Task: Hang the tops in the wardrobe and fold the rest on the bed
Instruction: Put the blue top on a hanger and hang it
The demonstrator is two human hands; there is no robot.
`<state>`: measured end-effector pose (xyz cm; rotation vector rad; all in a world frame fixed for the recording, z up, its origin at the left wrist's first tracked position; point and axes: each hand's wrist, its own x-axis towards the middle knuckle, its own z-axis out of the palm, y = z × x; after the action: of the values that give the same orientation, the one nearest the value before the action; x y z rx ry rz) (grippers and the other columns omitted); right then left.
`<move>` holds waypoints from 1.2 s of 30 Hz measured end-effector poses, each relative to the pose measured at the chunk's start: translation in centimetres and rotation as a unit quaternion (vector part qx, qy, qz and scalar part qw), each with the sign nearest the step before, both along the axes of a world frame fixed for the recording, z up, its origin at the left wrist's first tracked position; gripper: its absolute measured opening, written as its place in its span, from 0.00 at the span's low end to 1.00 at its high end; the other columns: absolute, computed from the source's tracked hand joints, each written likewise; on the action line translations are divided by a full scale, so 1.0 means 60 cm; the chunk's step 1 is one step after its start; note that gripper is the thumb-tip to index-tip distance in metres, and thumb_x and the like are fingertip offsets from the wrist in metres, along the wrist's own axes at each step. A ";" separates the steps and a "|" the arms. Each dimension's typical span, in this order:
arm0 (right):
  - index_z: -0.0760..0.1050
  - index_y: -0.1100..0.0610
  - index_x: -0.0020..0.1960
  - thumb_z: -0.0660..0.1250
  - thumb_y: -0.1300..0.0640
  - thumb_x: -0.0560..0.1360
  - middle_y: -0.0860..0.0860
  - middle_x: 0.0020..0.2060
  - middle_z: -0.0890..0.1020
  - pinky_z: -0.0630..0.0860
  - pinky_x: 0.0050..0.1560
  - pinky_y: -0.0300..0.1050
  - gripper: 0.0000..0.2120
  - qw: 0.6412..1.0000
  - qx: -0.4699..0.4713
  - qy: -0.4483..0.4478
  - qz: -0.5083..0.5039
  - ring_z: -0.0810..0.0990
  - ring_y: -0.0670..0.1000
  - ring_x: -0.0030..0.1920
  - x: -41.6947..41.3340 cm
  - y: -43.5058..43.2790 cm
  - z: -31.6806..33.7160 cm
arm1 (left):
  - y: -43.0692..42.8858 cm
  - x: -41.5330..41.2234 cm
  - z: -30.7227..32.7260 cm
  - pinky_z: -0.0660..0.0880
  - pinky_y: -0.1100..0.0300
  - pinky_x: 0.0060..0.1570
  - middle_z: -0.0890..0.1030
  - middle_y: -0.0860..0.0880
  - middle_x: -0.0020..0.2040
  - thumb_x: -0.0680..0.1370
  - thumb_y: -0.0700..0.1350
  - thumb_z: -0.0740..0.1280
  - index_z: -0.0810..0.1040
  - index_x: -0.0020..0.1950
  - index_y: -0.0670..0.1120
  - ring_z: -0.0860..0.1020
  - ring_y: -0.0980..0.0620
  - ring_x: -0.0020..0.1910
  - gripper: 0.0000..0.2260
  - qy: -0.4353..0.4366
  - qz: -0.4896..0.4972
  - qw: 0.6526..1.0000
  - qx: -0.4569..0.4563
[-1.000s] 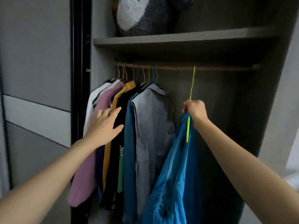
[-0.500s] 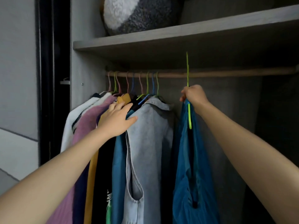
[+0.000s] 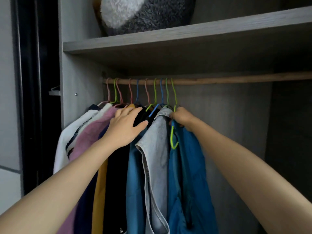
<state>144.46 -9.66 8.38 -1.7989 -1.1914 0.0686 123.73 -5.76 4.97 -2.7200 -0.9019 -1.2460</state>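
1. At the far left stands a pale grey door panel (image 3: 7,81), and beside it runs a dark vertical gap (image 3: 33,98).
2. Right of the gap the wardrobe (image 3: 74,73) is open. Its grey shelf (image 3: 185,36) crosses the top and carries a fluffy grey and white cushion (image 3: 143,12).
3. Under the shelf a wooden rail (image 3: 219,79) runs left to right. Pink, green and blue wire hooks crowd its left part, and its right part is bare.
4. From those hooks hang, packed together from the left, a white top (image 3: 62,149), a pink top (image 3: 87,141), a yellow top (image 3: 99,191), a black top (image 3: 116,174), a blue denim top (image 3: 135,174) and a grey denim vest (image 3: 157,149).
5. The left hand (image 3: 125,127) lies flat on the shoulder of the black top. Its fingers are straight and slightly apart, and the thumb points toward the vest.
6. Just right of the vest, the right hand (image 3: 181,117) has its fingers curled tight round the neck of a green hanger (image 3: 172,137), whose hook sits over the rail as the last in the row.
7. A teal top (image 3: 190,166) hangs from that hanger below the right hand, touching the vest on its left.
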 end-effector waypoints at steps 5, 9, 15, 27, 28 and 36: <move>0.67 0.58 0.36 0.57 0.50 0.80 0.54 0.35 0.71 0.62 0.38 0.43 0.18 0.996 -0.016 -0.086 -0.027 0.69 0.52 0.39 -0.013 -0.013 -0.015 | -0.004 0.012 0.003 0.56 0.52 0.69 0.64 0.48 0.73 0.79 0.59 0.56 0.63 0.74 0.50 0.57 0.47 0.71 0.25 -0.008 -0.055 0.998 0.038; 0.70 0.61 0.41 0.54 0.49 0.81 0.57 0.40 0.73 0.61 0.37 0.43 0.18 0.984 -0.038 -0.151 -0.085 0.71 0.52 0.44 -0.010 -0.085 -0.005 | -0.029 0.039 0.008 0.62 0.49 0.63 0.71 0.45 0.67 0.75 0.59 0.54 0.72 0.68 0.46 0.65 0.43 0.66 0.26 -0.011 -0.065 0.991 0.118; 0.73 0.63 0.61 0.57 0.50 0.79 0.61 0.62 0.72 0.68 0.60 0.53 0.19 0.879 -0.132 -0.248 -0.385 0.69 0.61 0.63 0.072 -0.290 0.005 | -0.102 0.117 -0.001 0.63 0.47 0.53 0.77 0.41 0.56 0.79 0.53 0.58 0.80 0.54 0.42 0.69 0.40 0.60 0.18 0.047 -0.045 0.966 0.251; 0.69 0.65 0.67 0.63 0.59 0.77 0.62 0.65 0.72 0.71 0.59 0.49 0.20 0.831 -0.178 -0.085 -0.520 0.71 0.62 0.64 0.168 -0.480 -0.068 | -0.150 0.215 -0.073 0.63 0.55 0.50 0.76 0.47 0.57 0.82 0.55 0.50 0.76 0.59 0.47 0.68 0.46 0.59 0.20 0.105 -0.119 0.962 0.224; 0.73 0.66 0.62 0.66 0.61 0.75 0.62 0.60 0.76 0.74 0.54 0.49 0.17 0.839 -0.161 -0.054 -0.517 0.75 0.61 0.60 0.170 -0.479 -0.071 | -0.146 0.216 -0.078 0.64 0.55 0.49 0.77 0.47 0.56 0.81 0.54 0.51 0.77 0.58 0.46 0.69 0.46 0.58 0.19 0.097 -0.122 0.963 0.222; 0.72 0.68 0.59 0.58 0.62 0.79 0.66 0.55 0.78 0.73 0.50 0.51 0.12 0.815 -0.083 -0.136 -0.557 0.77 0.64 0.57 0.156 -0.448 -0.062 | -0.099 0.228 -0.125 0.66 0.57 0.27 0.78 0.45 0.29 0.65 0.46 0.78 0.81 0.31 0.43 0.75 0.43 0.31 0.09 0.024 -0.151 0.966 0.208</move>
<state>153.83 -36.51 4.65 -2.4556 -0.1335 -0.8064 137.43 -11.68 -2.55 -2.5839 -0.1873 -1.2314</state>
